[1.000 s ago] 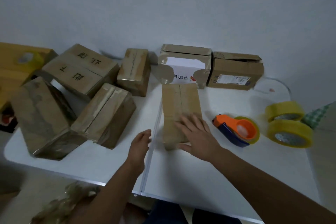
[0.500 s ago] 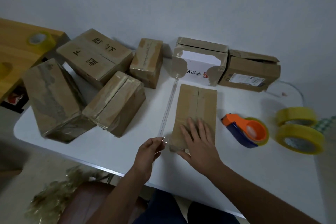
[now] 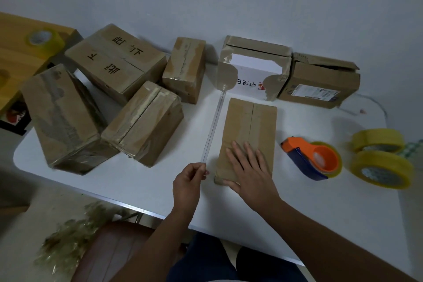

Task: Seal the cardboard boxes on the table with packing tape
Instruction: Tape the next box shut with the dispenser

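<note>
A flat cardboard box [image 3: 249,126] lies in the middle of the white table [image 3: 137,181], its centre seam facing up. My right hand [image 3: 249,171] presses flat on its near end, fingers straight. My left hand [image 3: 186,182] pinches the near end of a long clear tape strip [image 3: 214,126]. The strip runs taut along the box's left side to the torn white-sided box [image 3: 254,68] at the back. An orange and blue tape dispenser [image 3: 311,158] rests right of the flat box.
Several taped cardboard boxes [image 3: 142,121] crowd the left half of the table. Another box [image 3: 320,82] stands at the back right. Two yellow tape rolls [image 3: 380,158] lie at the right edge. A further roll [image 3: 43,39] sits on a wooden surface at far left. A chair [image 3: 114,254] is below.
My left hand has taken hold of the clear tape strip, which it was only reaching toward a second ago. My right hand stays pressed on the flat box.
</note>
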